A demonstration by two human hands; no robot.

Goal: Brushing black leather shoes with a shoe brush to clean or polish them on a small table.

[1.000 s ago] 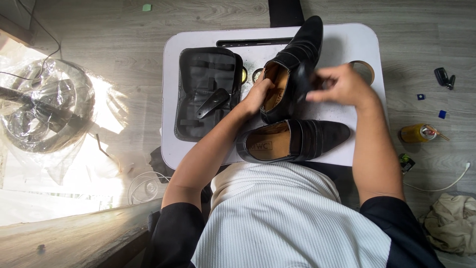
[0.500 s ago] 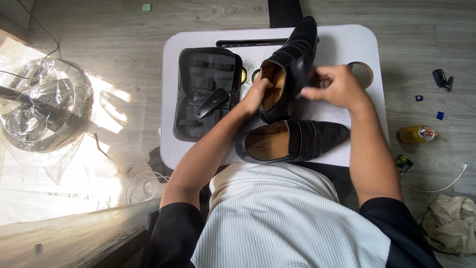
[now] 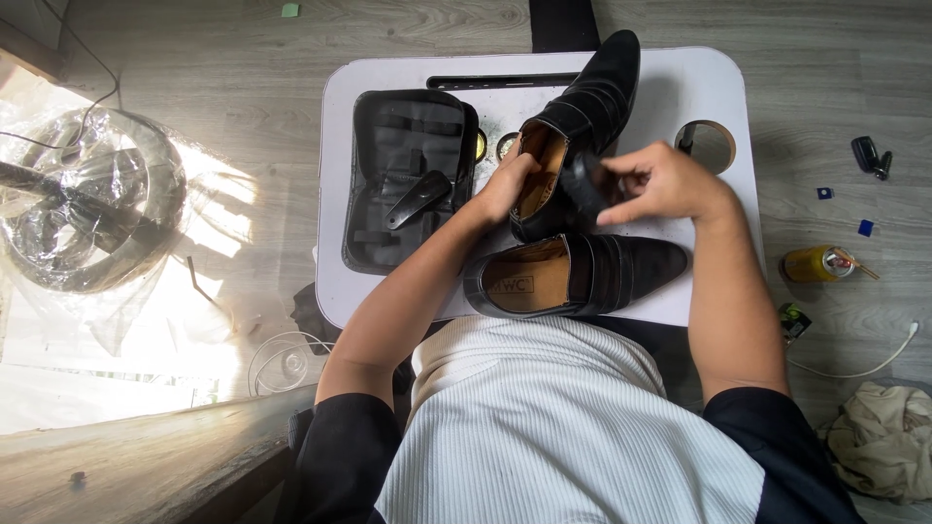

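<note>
Two black loafers rest on a small white lap table (image 3: 335, 213). My left hand (image 3: 507, 184) grips the heel opening of the far shoe (image 3: 592, 97), which points away from me. My right hand (image 3: 660, 182) presses a small dark brush or pad (image 3: 585, 184) against that shoe's side. The second shoe (image 3: 582, 277) lies sideways at the table's near edge, toe to the right, touched by neither hand.
An open black kit case (image 3: 408, 175) with a shoehorn lies on the table's left. Small round tins (image 3: 505, 146) sit beside it. A wrapped fan (image 3: 87, 199) stands on the floor at left. A yellow can (image 3: 820, 264), cable and cloth lie on the floor at right.
My right hand has slid a little left and down along the far shoe with the dark brush. My left hand keeps its grip on the heel.
</note>
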